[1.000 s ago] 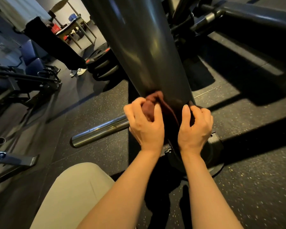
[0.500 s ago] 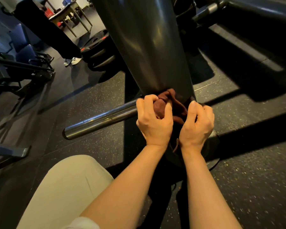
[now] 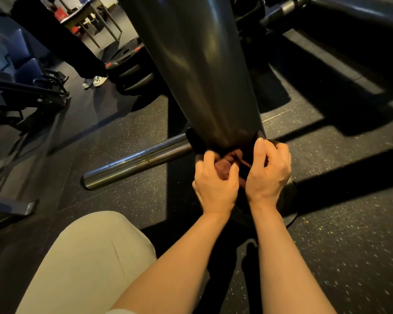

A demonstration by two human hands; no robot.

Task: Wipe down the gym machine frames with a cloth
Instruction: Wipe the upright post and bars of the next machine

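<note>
Both hands at frame centre: left hand [image 3: 216,184] and right hand [image 3: 268,175] pinch bunched cloth [image 3: 230,163] against frame post [image 3: 204,71] base. Cloth soft, light, probably slips unless gathered ends are pinched.

Dark rubber floor [image 3: 340,234] with pale speckles, seam lines between tiles, hard bands of light and long shadows across it. Black weight plates [image 3: 132,71] stacked on floor at back. Wooden-legged table [image 3: 93,21] far back left, something red on it. Blue padded seats [image 3: 25,64] on dark metal frames at left. Another person's dark trouser leg [image 3: 61,41] and white sneakers [image 3: 95,81] near the plates. Grey metal bar end [image 3: 11,207] at left edge.
</note>
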